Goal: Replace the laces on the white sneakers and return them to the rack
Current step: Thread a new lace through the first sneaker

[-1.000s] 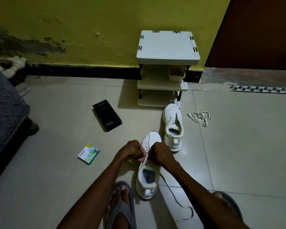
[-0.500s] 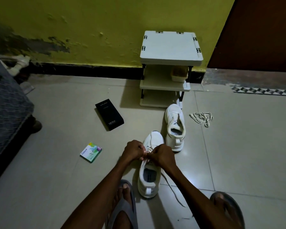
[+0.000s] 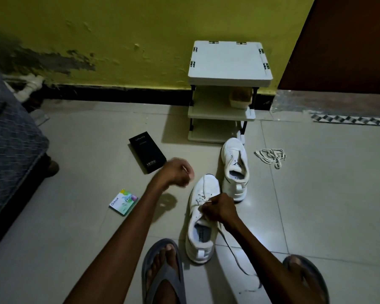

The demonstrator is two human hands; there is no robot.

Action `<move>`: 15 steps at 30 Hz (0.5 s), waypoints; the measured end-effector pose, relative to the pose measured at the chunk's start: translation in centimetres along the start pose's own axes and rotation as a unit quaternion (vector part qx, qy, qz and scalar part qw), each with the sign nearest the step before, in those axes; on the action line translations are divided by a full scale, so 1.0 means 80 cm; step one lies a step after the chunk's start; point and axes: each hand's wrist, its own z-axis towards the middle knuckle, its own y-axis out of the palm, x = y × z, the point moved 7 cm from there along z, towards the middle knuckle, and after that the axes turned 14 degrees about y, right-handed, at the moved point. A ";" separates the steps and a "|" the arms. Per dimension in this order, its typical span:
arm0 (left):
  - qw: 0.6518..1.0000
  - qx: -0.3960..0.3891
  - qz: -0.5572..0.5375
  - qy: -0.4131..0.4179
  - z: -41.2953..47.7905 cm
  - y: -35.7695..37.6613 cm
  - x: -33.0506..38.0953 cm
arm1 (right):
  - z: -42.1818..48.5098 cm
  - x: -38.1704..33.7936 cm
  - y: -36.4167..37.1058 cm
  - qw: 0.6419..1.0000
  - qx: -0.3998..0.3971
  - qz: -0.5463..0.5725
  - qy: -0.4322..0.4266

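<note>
On the tiled floor before the white shoe rack (image 3: 229,62), a person's right hand (image 3: 219,210) pinches the lace (image 3: 224,238) at the eyelets of the near sneaker (image 3: 203,218), likely to keep it taut; the left hand (image 3: 177,173), blurred and lifted aside, seems to nip a pale lace end in curled fingers; the far sneaker (image 3: 236,170) appears unlaced, toe touching the rack, with a loose bundle of laces (image 3: 270,156) lying near it, presumably next in line.

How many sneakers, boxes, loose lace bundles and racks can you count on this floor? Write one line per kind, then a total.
Sneakers: 2, the near sneaker and the far sneaker
Boxes: 2, the black box and the green-and-white box
Loose lace bundle: 1
Rack: 1
Total: 6
</note>
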 end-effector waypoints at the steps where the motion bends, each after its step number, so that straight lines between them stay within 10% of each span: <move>1: 0.996 -0.068 0.056 -0.016 -0.005 0.022 -0.014 | 0.001 0.001 0.000 1.000 -0.002 0.009 0.001; 4: 0.979 -0.140 0.147 -0.002 -0.015 0.072 -0.040 | 0.001 0.004 -0.001 1.000 -0.007 0.024 0.005; 15: 0.997 -0.007 0.075 0.020 -0.026 0.064 -0.048 | -0.001 0.006 0.001 0.998 -0.032 0.052 0.021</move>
